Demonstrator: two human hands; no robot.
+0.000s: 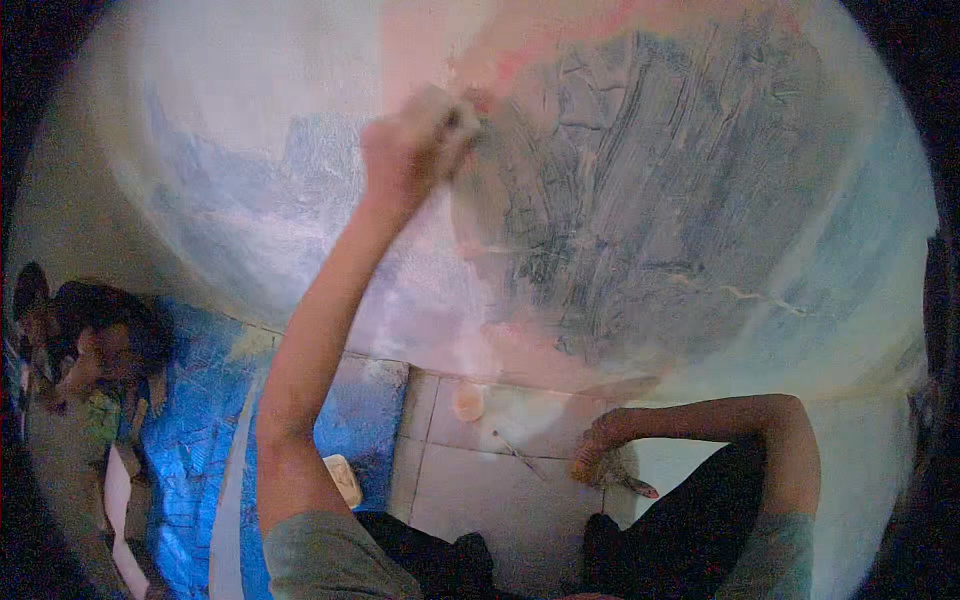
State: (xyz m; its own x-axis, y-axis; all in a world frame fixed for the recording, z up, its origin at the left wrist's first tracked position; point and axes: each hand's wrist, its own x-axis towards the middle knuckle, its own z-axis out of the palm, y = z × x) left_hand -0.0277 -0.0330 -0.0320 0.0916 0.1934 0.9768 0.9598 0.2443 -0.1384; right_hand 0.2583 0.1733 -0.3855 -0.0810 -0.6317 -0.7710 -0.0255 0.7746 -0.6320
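Observation:
My left hand (405,150) is raised to the painted wall (620,200), at the left edge of a large rough grey patch. Its fingers are closed around a pale greyish pad (450,115), blurred by motion; whether it is sponge or cloth, I cannot tell. Low at the right, my right hand (598,450) hangs over the tiled floor near my knee, fingers curled downward. Beneath it a mottled slender thing (630,480) with a pinkish tip shows, apparently in its grip, but its kind is unclear.
On the tiles (455,490) between my knees lie a round peach-coloured lid or dish (468,403) and a thin stick-like tool (520,455). Blue sheeting (195,440) covers the floor at left, with a small cream-coloured tray (343,480) on it. Another person (100,350) is at the far left.

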